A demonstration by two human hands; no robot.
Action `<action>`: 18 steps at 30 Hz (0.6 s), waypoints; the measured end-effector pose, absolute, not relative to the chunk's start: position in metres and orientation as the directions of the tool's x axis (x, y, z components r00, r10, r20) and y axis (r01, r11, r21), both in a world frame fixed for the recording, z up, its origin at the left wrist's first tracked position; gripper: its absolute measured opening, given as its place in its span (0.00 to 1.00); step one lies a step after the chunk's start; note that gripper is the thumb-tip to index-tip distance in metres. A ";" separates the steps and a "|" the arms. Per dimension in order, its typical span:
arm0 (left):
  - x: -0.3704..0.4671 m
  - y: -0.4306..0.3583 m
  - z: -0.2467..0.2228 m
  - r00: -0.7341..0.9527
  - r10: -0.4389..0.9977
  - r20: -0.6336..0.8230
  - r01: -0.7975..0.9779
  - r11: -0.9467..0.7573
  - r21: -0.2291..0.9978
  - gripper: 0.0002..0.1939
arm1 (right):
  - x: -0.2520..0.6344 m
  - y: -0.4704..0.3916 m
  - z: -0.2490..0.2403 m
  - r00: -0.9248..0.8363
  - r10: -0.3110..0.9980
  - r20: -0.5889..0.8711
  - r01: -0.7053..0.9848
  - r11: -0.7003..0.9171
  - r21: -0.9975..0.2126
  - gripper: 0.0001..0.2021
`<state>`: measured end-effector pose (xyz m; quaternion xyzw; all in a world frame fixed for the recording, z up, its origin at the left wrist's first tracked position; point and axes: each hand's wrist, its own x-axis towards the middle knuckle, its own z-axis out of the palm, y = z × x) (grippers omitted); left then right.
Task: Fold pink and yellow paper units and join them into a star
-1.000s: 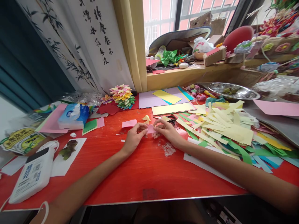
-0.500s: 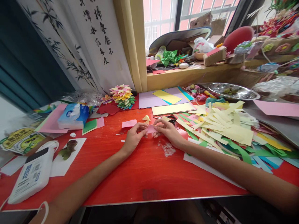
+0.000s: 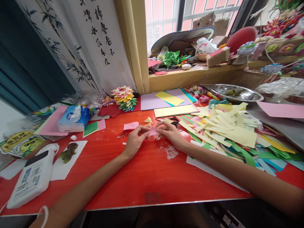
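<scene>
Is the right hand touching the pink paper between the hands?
Touching: the head view shows the right hand pinching the small pink paper at its right end.

The scissors (image 3: 175,119) lie on the table (image 3: 123,183). Before them and to their left, a paper piece (image 3: 153,131) sits between the left fingers (image 3: 142,127) and the right fingers (image 3: 163,124). Left of the scissors lie a folded scrap (image 3: 148,120), then paper slips (image 3: 131,125), then a tissue pack (image 3: 74,118). Behind them are stacked sheets (image 3: 152,101); behind and left, a folded-paper ornament (image 3: 124,98). Right of them spreads a heap of paper strips (image 3: 230,126), a bowl (image 3: 247,95) behind and right. Small bits (image 3: 171,152) lie before the scissors.
</scene>
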<state>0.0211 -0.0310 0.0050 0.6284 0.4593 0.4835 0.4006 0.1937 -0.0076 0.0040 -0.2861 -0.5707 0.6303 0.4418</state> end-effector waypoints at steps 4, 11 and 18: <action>0.021 -0.030 0.005 0.137 0.964 0.229 0.154 -0.249 0.956 0.08 | 0.194 -0.007 0.004 -0.454 0.882 0.129 -0.230 0.024 -0.973 0.08; 0.021 -0.028 0.004 0.112 0.974 0.198 0.116 -0.211 0.971 0.07 | 0.193 -0.008 0.007 -0.452 0.887 0.091 -0.198 0.000 -0.980 0.10; 0.020 -0.027 0.005 0.128 0.975 0.182 0.125 -0.198 0.972 0.08 | 0.192 -0.006 0.005 -0.453 0.886 0.094 -0.216 -0.007 -0.976 0.11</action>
